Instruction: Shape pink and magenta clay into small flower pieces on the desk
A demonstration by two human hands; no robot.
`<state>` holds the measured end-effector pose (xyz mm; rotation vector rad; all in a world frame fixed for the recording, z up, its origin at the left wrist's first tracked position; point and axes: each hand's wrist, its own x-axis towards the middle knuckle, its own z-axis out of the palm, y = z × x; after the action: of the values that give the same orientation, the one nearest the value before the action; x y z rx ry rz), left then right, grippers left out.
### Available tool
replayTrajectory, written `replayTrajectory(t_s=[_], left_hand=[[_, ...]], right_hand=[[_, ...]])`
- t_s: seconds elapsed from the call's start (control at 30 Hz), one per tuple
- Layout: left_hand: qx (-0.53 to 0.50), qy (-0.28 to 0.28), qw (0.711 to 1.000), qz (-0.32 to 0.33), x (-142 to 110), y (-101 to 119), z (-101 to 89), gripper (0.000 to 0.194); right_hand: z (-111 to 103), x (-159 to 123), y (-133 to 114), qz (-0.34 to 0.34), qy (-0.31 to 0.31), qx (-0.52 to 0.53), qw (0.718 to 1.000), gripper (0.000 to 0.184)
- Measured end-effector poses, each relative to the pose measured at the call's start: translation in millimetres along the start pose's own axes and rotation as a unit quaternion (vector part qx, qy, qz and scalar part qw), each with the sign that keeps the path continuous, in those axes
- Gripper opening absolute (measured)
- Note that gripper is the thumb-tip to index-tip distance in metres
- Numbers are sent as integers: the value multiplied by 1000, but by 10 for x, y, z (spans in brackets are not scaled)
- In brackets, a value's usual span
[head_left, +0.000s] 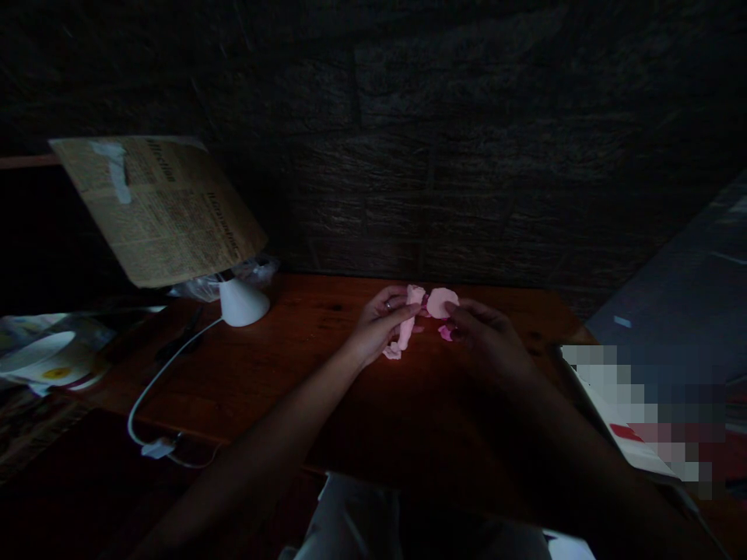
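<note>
My left hand (382, 323) is closed around a long strip of pale pink material (407, 330) that hangs down to the wooden table (280, 365). My right hand (484, 334) pinches a round pale pink piece (442, 302) beside the strip's top end. The two hands almost meet above the far middle of the table. A small darker pink scrap (445, 333) shows just under the right hand's fingers. The scene is very dark, and only the spot around the hands is lit.
A white lamp base (243, 302) with a white cord (152, 389) stands at the left, under a sheet of newspaper (157, 206). Crumpled clear plastic (245, 272) lies behind it. White dishes (43, 358) sit far left. Papers (618, 420) lie at the right edge. A dark brick wall (408, 155) rises behind.
</note>
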<state>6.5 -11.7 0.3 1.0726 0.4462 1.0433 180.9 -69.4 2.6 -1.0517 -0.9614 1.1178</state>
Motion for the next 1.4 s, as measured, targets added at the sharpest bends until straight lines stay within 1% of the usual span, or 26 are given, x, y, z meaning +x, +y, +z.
replayTrajectory(t_s=[0.17,0.33,0.43,0.63,0.73,0.83,1.07,1.13,1.23,1.3,1.4], left_hand=[[1,9,1000,-19,-13,17,7,44],[0,13,1000,-14,0,-1,-4,43],[2,12,1000,-13,7,-13,-14,43],[-2,6,1000,-20,0,-4,-11,42],[6,5,1000,-22,-1,-6,-11,43],[18,0,1000,-20,5,-22,-21,42],[34,-10,999,-5,10,-48,-29,41],[37,-10,999,1,8,-47,-25,40],[36,-10,999,10,5,-42,-17,38],[32,-10,999,14,4,-40,-14,37],[28,-10,999,17,4,-39,-13,35]], right_hand=[[10,-16,-9,-14,15,-6,1000,32],[26,-18,-19,-11,26,12,1000,40],[23,-6,-18,-3,35,5,999,37],[27,-15,-36,-18,39,8,999,29],[28,-20,-38,-32,33,-2,999,32],[22,-11,-26,-32,43,7,999,35],[32,-14,-64,-28,57,5,998,32],[38,-25,-78,-30,54,3,998,30],[43,-40,-78,-51,36,-3,998,30],[43,-47,-70,-65,24,-9,998,32],[39,-49,-60,-66,12,-7,998,36]])
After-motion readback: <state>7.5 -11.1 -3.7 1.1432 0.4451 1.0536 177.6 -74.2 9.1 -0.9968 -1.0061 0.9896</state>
